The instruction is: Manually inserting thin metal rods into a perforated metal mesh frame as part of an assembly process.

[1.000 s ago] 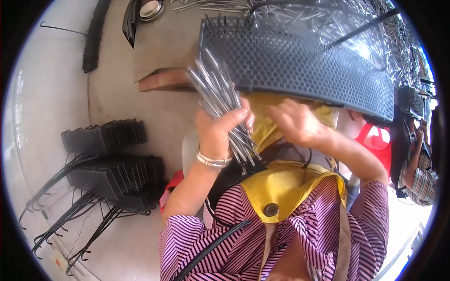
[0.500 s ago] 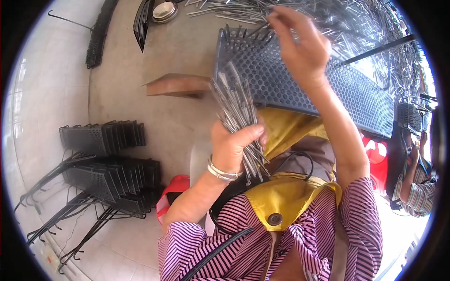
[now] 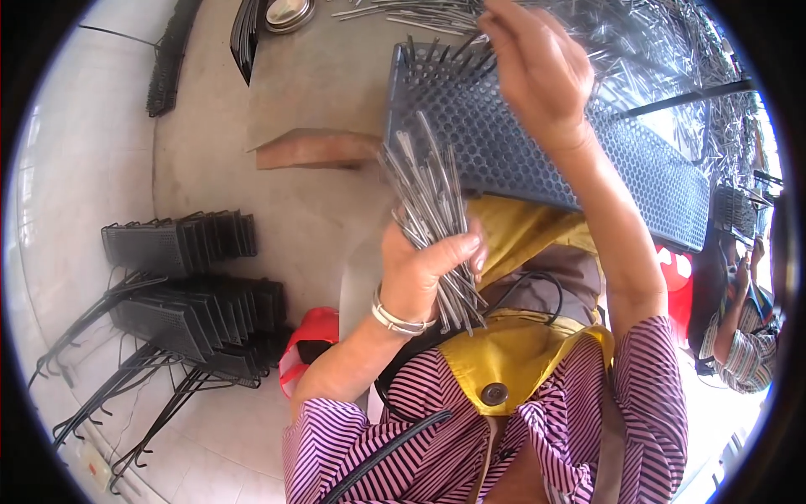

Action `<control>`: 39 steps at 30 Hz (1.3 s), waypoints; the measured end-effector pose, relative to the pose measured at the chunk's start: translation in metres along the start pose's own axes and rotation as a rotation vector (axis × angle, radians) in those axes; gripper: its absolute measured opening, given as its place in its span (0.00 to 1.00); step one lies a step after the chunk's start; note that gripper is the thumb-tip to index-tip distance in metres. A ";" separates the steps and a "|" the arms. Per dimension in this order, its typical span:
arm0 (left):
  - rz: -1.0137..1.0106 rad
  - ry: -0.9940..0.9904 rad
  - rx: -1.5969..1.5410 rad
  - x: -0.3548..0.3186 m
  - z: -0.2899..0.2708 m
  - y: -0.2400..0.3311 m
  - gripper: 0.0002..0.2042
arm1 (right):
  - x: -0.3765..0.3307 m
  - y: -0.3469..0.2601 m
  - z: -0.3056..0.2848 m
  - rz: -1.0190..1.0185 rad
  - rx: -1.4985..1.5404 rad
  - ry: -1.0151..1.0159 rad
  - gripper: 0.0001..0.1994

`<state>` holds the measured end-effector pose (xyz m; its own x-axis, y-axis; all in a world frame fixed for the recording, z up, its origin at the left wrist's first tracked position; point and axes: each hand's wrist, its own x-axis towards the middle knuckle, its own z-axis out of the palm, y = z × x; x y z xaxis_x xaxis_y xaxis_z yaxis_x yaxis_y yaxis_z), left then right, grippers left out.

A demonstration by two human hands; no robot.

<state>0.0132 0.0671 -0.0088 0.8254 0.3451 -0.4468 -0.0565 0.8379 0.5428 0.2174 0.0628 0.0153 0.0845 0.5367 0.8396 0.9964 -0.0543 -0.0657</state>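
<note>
My left hand [image 3: 437, 256] is closed around a bundle of thin metal rods [image 3: 430, 189], fanned out above the thumb. A dark perforated panel [image 3: 520, 143], full of round holes, lies tilted just beyond it. Along the panel's far left edge, several short dark rods [image 3: 445, 55] stick up from the holes. My right hand [image 3: 541, 71] hovers over that far edge, its fingers pressed together. Whether a rod is pinched between the fingertips is hidden by the hand and by blur.
Loose metal rods [image 3: 646, 55] lie heaped beyond the panel, with a dark bar [image 3: 688, 99] slanting across at right. A brown wooden piece [image 3: 315, 149] juts out at the panel's left. Black perforated racks [image 3: 180, 319] stand stacked at left. Another person's striped sleeve [image 3: 747, 361] shows at far right.
My right hand has shifted slightly away from me over the panel's far edge. The left hand still grips the rods, almost unmoved. The whole view has shifted a little.
</note>
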 end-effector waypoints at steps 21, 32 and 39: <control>-0.067 -0.150 0.035 0.001 0.004 0.002 0.21 | -0.017 -0.041 -0.050 1.116 0.904 -0.543 0.12; -0.053 -0.034 0.108 0.004 0.002 -0.004 0.22 | -0.007 -0.017 -0.044 1.065 0.818 -0.124 0.07; -0.053 -0.042 0.081 0.004 0.003 -0.002 0.23 | -0.002 -0.016 0.001 0.256 0.176 0.146 0.13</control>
<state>0.0178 0.0655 -0.0099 0.8490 0.2819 -0.4470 0.0320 0.8169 0.5759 0.2012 0.0634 0.0143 0.3426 0.3971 0.8515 0.9306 -0.0190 -0.3655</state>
